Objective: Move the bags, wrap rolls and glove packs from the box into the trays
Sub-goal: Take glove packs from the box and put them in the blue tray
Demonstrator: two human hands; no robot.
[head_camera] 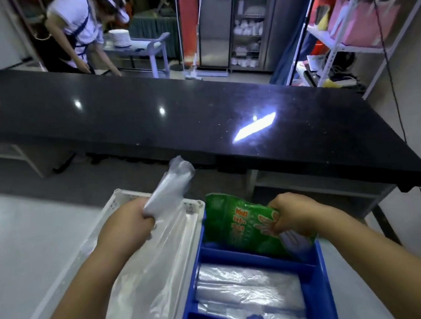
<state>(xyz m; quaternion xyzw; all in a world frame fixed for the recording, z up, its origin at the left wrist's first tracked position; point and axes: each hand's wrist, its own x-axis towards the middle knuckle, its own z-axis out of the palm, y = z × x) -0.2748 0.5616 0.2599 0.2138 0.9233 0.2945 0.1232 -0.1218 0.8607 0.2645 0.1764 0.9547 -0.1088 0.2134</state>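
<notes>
My left hand point(131, 221) grips a bunched clear plastic bag point(171, 185) above the white tray point(194, 204), and the bag's loose plastic drapes down into that tray. My right hand point(289, 214) pinches a green glove pack point(238, 223) at its right end, holding it tilted over the far compartment of the blue divided tray point(314, 285). Clear wrap rolls point(248, 285) lie in the blue tray's middle compartment, and more clear plastic sits in the nearest one. The box is not in view.
A long black counter point(200, 114) runs across just beyond the trays. Another person point(76, 31) bends over at the far left behind it, near a cart with stacked plates point(120, 37). Metal shelving point(351, 32) stands at the right, and a cable hangs down the counter's right end.
</notes>
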